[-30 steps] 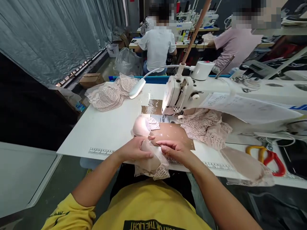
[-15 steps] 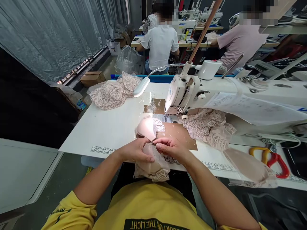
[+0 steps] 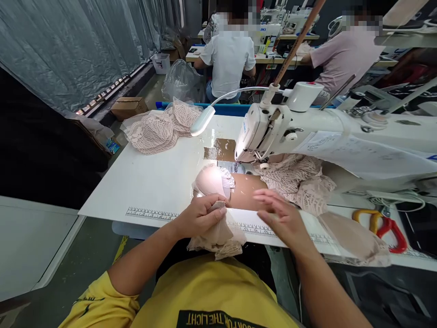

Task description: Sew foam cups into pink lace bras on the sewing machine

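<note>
Nearest, in front of the sewing machine [image 3: 262, 132]: left hand [image 3: 201, 216] clenched on a pale pink bra [image 3: 218, 237], sheer mesh and scalloped lace bunched and drooping over the tabletop [image 3: 150, 182] edge. Right hand [image 3: 282, 218] just beside, open, fingers spread, blurred, holding nothing. Long axis of the bra running from the edge toward the machine's needle, smooth domed foam cup [image 3: 212, 181] leading, bulge up. Under the machine arm, crumpled beige lace heap [image 3: 297, 182]. Left of the machine, farther back, second lace pile [image 3: 159, 130].
</note>
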{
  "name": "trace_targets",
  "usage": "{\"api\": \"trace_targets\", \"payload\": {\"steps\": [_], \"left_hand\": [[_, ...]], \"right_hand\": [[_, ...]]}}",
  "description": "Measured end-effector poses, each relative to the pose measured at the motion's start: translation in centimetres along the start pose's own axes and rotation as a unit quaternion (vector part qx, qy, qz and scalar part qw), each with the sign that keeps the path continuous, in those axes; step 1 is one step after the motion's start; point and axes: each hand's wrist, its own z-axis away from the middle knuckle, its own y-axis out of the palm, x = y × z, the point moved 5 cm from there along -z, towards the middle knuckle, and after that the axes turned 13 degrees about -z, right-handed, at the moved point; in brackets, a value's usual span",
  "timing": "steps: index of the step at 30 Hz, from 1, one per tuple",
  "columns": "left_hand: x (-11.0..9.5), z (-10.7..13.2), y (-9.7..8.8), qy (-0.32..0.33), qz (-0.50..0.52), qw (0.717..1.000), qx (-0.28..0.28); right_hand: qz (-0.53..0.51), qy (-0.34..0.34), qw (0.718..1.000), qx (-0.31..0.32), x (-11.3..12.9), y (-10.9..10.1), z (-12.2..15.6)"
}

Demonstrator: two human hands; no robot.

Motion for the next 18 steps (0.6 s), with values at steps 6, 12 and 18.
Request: {"api": "trace_targets", "payload": {"steps": [6,12,18], "left_hand": [[0.5,-0.2,2.5,0.064,-0.126,0.970,-0.200],[1.1,1.0,4.3,0.102,-0.168,0.973,-0.119],[1.0,0.1,0.5,-0.009,-0.026,0.981,-0.195]], "right_hand": [[-0.253,0.130,0.959,0.003,1.0,6.5,-0.5],[-0.489,0.184,0.850,-0.066,0.2,7.3,-0.6],[-0.510,0.232,0.826,0.060,0.0,7.4,0.8]]}}
